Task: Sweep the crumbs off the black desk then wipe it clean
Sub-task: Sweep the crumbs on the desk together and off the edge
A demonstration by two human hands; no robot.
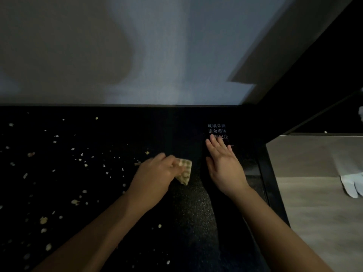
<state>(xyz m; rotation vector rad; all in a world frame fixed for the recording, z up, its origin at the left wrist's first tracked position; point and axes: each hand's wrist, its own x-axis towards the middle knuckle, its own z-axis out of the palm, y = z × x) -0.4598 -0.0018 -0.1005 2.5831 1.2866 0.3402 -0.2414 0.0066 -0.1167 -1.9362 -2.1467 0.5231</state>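
The black desk [176,126] fills the lower part of the head view. Pale crumbs [44,219] lie scattered over its left half. My left hand [155,173] grips a small folded checked cloth [184,170] near the middle of the desk, just right of the crumbs. My right hand [222,163] lies flat on the desk to the right of the cloth, fingers straight and pointing away from me, partly covering a white printed label [217,130].
A pale wall rises behind the desk's back edge. The desk's right edge [269,185] borders a grey floor. A white cloth-like item [351,183] hangs at the far right. A dark panel runs diagonally at the upper right.
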